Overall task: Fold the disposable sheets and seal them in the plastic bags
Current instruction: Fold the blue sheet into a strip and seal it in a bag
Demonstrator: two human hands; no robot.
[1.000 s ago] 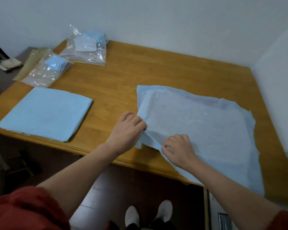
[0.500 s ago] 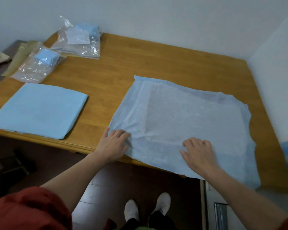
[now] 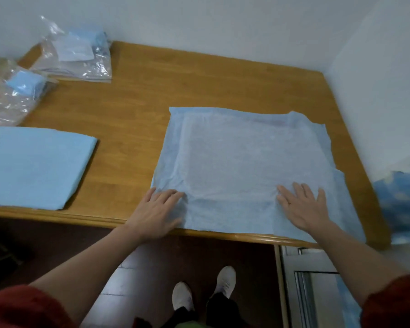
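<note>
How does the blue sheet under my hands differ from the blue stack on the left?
The spread sheet lies thin and wrinkled; the folded stack is thick and smooth-topped. The spread sheet has the left hand and right hand flat on its near edge; the folded stack is untouched. Both are light blue and lie on the wooden table.

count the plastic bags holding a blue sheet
2: one bag at the table's far left corner, a second bag nearer, at its left edge. Others may lie hidden beneath them.
</note>
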